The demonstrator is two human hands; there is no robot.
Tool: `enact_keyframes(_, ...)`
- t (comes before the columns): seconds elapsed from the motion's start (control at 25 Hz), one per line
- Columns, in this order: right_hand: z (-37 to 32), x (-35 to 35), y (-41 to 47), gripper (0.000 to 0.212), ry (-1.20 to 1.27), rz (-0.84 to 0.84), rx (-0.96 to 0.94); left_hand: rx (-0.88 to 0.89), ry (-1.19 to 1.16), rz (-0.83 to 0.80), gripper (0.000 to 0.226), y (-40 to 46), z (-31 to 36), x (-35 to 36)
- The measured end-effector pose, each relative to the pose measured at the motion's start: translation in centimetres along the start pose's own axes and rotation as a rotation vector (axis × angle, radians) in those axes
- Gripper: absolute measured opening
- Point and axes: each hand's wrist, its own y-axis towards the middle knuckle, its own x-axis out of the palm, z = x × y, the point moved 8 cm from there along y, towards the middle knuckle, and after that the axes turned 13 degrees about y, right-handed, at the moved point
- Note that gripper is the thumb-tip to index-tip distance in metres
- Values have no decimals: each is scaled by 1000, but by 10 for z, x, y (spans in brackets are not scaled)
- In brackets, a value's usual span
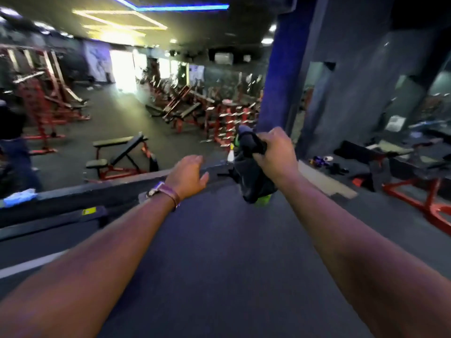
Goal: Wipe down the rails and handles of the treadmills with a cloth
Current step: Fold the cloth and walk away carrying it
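Head view, gym floor, frame blurred w/ motion.

Right hand (273,152): fingers curled tight round a dark cloth (253,176). Top of cloth bunches out above the fist on the thumb side; the rest hangs below the hand in a loose fold. Something bright green (263,200) peeks out under the hanging end, can't tell what it is. A small white-and-green object (231,154) sits just left of the fist, partly hidden by cloth; too blurred to name.

Left hand (188,175): fingers relaxed, spread a bit, holding nothing. Palm down, over or on the dark rail (97,193) that runs away to the left of it; contact not clear. Wristband (168,193) on that wrist. Cloth is to the right of this hand, near but apart.

Further left along the rail, well away from both hands: a pale blue rag (19,197) lying on top.

Beyond the left hand: a black bench w/ red frame (119,154). Beyond the right hand: a blue pillar (280,76), red racks (227,123) next to it. Dark floor (219,264) under both forearms.
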Motion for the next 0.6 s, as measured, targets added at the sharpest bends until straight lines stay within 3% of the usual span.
enact_keyframes(0.12,38,51,58,32,64,27,26,-107,22,-73,33,55,-40,34)
enact_keyframes(0.32,69,163,204,29,125,-126,-163,-239,122,-3,35,164,-114,68)
enact_keyframes(0.6,83,326,348,27,322,-239,-252,-499,185,-26,29,243,-223,153)
